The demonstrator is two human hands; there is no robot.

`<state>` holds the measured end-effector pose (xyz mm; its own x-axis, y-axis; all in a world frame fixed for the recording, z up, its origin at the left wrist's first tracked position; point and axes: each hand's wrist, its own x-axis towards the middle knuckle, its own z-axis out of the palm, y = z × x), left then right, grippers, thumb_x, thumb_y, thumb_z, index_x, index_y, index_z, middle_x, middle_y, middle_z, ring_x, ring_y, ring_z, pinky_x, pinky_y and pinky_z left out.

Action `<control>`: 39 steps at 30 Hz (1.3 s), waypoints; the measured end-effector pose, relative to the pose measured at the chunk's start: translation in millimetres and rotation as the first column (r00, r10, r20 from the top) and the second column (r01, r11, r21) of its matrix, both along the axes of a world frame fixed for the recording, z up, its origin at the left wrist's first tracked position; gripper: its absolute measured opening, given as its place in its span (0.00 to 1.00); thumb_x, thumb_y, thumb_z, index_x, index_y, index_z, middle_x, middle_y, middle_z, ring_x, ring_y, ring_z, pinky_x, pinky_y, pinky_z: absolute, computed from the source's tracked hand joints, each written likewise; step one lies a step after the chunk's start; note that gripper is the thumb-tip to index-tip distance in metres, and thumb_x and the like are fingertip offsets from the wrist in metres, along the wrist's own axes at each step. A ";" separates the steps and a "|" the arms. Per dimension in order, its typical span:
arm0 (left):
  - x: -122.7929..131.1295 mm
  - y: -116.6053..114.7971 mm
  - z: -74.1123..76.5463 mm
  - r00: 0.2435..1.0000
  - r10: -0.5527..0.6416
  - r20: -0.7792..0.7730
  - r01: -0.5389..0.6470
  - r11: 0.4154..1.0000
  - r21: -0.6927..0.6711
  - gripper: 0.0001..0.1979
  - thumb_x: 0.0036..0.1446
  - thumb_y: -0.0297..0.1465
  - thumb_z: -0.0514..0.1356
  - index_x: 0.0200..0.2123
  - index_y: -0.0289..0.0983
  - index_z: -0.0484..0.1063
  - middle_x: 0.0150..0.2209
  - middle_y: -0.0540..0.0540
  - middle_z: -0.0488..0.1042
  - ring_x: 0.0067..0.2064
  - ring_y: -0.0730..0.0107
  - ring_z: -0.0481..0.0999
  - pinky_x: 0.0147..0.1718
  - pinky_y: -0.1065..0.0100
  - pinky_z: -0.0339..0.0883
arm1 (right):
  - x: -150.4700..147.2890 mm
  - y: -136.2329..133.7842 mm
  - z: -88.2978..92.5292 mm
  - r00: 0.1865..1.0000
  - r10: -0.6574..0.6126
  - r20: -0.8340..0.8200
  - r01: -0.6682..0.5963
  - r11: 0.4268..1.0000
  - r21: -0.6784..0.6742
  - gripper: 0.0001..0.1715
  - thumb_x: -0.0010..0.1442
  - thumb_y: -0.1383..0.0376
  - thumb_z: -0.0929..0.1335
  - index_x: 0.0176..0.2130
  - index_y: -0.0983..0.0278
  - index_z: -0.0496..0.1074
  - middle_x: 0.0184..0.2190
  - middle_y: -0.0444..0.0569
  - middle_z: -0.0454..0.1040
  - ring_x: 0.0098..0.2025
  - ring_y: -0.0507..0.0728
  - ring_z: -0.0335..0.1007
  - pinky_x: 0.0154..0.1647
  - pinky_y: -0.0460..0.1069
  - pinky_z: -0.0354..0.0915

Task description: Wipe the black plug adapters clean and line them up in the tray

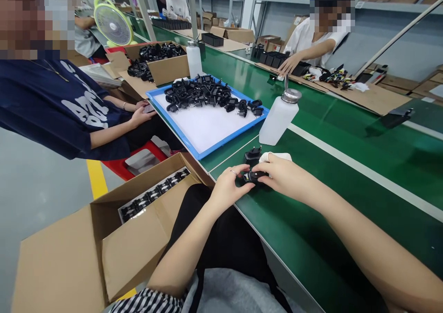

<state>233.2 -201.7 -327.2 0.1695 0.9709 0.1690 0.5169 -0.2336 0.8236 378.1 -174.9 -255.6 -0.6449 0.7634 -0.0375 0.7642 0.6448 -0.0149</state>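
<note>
At a long green-topped workbench (pixel 346 184), we see 2 bare hands meeting over a small black plastic piece (pixel 252 176) near the bench's edge. The left hand (pixel 226 187), a ring on 1 finger, pinches the piece between thumb and fingertips; the right hand (pixel 285 174), with what looks like a white finger cover (pixel 265 157), pinches it from the other side. The fingers mask much of the piece, and we cannot make out its full shape. Just beyond stands a black plastic plug with 2 metal prongs (pixel 252 155), its lower part hard to make out. A flat white object (pixel 285 156) is mostly hidden behind the right hand. Farther along, a frosted white bottle with a metal cap (pixel 277 124) stands by a blue-rimmed white tray (pixel 207 142), where a heap of black plugs (pixel 197 91) lies too tangled for us to count. Below, a brown cardboard box (pixel 55 257), cut off by the frame, holds a row of black pieces (pixel 154 195). At left, a co-worker in navy (pixel 79 105) holds an object too small for us to identify.
</note>
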 end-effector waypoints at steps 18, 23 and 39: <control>-7.4 -0.6 16.4 0.990 -0.093 -0.110 0.090 0.996 -0.025 0.17 0.45 0.37 0.55 0.41 0.41 0.65 0.37 0.50 0.71 0.37 0.69 0.69 0.34 0.71 0.62 | -1.0 2.2 -7.8 0.999 -0.008 -0.032 0.006 0.999 -0.044 0.14 0.47 0.61 0.66 0.35 0.66 0.70 0.26 0.51 0.69 0.34 0.59 0.62 0.35 0.53 0.57; -9.8 14.1 42.7 0.910 -0.221 -0.349 0.162 0.968 -0.190 0.14 0.43 0.37 0.57 0.35 0.40 0.70 0.26 0.49 0.73 0.30 0.66 0.71 0.28 0.70 0.61 | -5.9 6.4 -4.8 1.000 -0.024 -0.004 0.023 0.993 -0.116 0.12 0.46 0.61 0.67 0.32 0.66 0.70 0.29 0.49 0.71 0.34 0.57 0.64 0.37 0.52 0.56; -5.3 5.7 41.1 0.882 -0.184 -0.434 0.112 0.976 -0.186 0.18 0.43 0.37 0.55 0.38 0.34 0.66 0.29 0.44 0.72 0.31 0.63 0.71 0.27 0.69 0.64 | -7.4 23.1 -3.3 0.996 0.085 -0.010 -0.086 0.974 -0.212 0.16 0.41 0.69 0.65 0.34 0.59 0.71 0.31 0.47 0.72 0.34 0.58 0.67 0.33 0.48 0.62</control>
